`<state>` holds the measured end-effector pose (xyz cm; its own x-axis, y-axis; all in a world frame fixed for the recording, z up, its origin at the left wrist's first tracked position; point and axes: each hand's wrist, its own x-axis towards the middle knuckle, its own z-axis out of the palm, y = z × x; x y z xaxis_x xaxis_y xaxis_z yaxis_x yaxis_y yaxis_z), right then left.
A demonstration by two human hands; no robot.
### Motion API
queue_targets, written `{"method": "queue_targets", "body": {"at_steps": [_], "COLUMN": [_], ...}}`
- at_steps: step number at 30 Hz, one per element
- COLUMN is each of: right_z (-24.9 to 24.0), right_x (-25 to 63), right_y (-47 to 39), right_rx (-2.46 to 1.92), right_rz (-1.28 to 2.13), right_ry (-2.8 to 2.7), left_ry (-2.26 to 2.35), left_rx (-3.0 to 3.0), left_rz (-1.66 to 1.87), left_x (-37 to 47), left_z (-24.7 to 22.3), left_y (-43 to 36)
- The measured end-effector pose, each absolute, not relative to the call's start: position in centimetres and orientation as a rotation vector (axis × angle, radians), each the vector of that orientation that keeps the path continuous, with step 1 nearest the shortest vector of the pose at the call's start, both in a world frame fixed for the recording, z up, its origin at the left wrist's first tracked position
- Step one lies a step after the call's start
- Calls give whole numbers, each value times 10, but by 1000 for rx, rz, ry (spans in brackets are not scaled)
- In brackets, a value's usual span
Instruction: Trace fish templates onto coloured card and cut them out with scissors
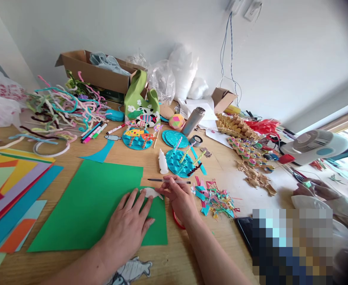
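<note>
My left hand (132,217) lies flat with fingers spread on a sheet of green paper (81,206). Its fingertips press on a small white fish-shaped cutout (151,192) near the sheet's right side. In my right hand (181,200) is a slim grey pen (156,180), held almost level with its tip toward the left. The right fingers also reach the cutout's right end. A red loop (178,221), partly hidden, shows under my right wrist. Below my left hand lies a grey-and-white fish drawing cutout (135,270), partly covered by my forearm.
Coloured paper sheets (47,186) are stacked at left, pipe cleaners (63,105) behind. A glue bottle (162,162), blue-painted egg-tray discs (179,168) and a steel flask (193,122) stand ahead. Paper scraps (218,200) and a phone (244,231) lie right; another person's hands (313,189) are far right.
</note>
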<state>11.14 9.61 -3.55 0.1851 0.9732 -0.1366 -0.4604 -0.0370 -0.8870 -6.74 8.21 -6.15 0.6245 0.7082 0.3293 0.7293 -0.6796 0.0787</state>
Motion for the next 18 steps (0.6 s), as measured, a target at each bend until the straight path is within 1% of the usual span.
{"method": "queue_targets", "body": {"at_steps": [18], "right_z": [-35], "right_x": [111], "right_y": [96], "right_rx": [-1038], "right_rz": [1293], "right_ry": [-674], "left_ry": [-1211], "left_rx": [-2809], "left_rz": [-510], "left_x": [-68], "left_z": [-62], "left_y": [82]}}
